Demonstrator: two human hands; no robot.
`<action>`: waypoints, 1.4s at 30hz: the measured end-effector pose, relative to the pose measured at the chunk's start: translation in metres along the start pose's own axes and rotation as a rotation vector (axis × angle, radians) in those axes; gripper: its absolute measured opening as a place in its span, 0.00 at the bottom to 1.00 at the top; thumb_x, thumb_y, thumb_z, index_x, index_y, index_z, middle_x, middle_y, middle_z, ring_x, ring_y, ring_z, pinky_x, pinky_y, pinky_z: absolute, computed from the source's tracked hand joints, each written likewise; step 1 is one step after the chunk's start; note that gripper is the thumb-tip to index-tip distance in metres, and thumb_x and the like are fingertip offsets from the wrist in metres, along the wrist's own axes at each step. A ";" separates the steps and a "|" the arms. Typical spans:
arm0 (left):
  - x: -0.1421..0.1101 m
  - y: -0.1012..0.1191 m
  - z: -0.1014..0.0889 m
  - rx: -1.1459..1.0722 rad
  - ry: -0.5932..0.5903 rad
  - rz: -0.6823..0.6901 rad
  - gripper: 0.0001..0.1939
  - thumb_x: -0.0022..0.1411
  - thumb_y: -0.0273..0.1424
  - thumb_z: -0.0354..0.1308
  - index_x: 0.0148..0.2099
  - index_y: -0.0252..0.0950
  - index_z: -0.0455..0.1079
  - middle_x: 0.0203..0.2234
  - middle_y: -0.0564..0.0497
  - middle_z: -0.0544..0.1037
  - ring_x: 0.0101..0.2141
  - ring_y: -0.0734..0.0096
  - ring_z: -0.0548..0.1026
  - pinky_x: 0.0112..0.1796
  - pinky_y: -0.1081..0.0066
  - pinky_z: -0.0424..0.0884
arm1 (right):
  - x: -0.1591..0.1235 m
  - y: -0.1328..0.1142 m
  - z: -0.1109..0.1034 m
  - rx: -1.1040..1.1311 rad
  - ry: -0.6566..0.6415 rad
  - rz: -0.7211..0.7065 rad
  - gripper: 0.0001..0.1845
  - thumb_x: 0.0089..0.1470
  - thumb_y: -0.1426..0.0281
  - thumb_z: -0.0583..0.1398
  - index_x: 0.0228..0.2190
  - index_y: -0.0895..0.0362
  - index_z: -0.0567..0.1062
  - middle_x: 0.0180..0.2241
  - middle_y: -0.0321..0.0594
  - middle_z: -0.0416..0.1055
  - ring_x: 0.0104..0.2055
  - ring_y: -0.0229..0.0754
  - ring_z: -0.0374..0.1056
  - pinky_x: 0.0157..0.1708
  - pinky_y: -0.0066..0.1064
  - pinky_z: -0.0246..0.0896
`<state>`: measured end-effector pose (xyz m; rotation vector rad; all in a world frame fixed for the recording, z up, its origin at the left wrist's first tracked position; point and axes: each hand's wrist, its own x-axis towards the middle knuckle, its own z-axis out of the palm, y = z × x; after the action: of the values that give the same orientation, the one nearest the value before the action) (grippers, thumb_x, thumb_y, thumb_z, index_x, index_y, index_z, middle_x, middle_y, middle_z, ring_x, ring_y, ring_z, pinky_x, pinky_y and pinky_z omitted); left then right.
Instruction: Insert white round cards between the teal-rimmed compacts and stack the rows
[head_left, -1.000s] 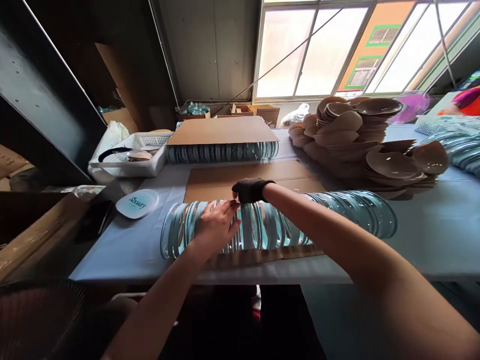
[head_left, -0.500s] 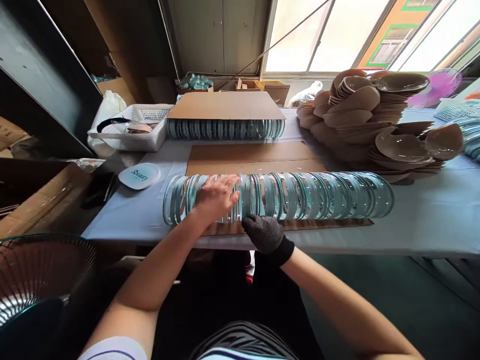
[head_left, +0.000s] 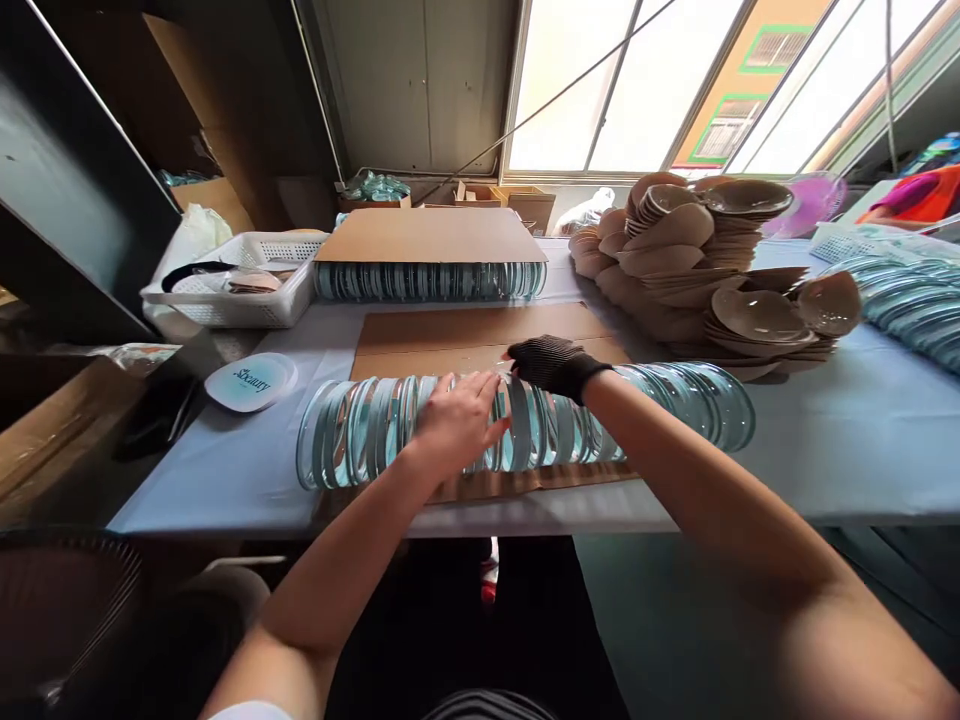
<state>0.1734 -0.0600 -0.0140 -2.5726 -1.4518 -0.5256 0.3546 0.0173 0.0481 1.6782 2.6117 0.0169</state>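
A long row of clear, teal-tinted, glass-like round discs (head_left: 375, 430), stood on edge face to face, was seen lying crosswise along the near edge of the surface covered with pale blue cloth (head_left: 840, 460), with a flat brown cardboard sheet (head_left: 420, 340) laid beneath it.

The row was covered near its middle by the bare left hand (head_left: 461, 420), which was laid flat with the fingers stretched forward over the top; nothing was seen to be clasped in that grip. The black-gloved right hand (head_left: 551, 365) was held at the far upper side of the row, just beside the left fingertips. Its fingers were curled, but whether anything was pinched in the grip could not be made out.

Half a second earlier, the right hand had been placed at the near side of the row; now it was found across at the far side, while the left was kept on top. The row is judged to be steadied by the left hand while its middle is worked around by the right.

Behind, a second row of similar discs (head_left: 431, 282) was topped by a tan cardboard panel (head_left: 427, 235), flanked by a white perforated plastic basket (head_left: 262, 312) and glossy brown stacked curved pieces (head_left: 675, 260).
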 end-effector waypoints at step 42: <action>0.024 0.036 0.021 0.021 0.005 0.122 0.34 0.66 0.49 0.47 0.67 0.34 0.57 0.64 0.43 0.63 0.63 0.56 0.61 0.62 0.50 0.53 | 0.034 0.048 0.004 -0.033 -0.369 -0.201 0.23 0.49 0.75 0.61 0.48 0.57 0.76 0.43 0.41 0.78 0.41 0.41 0.73 0.36 0.26 0.61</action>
<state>0.2207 -0.0534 -0.0231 -2.6195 -1.2818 -0.4969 0.3841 0.0684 0.0448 1.2571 2.4647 -0.2315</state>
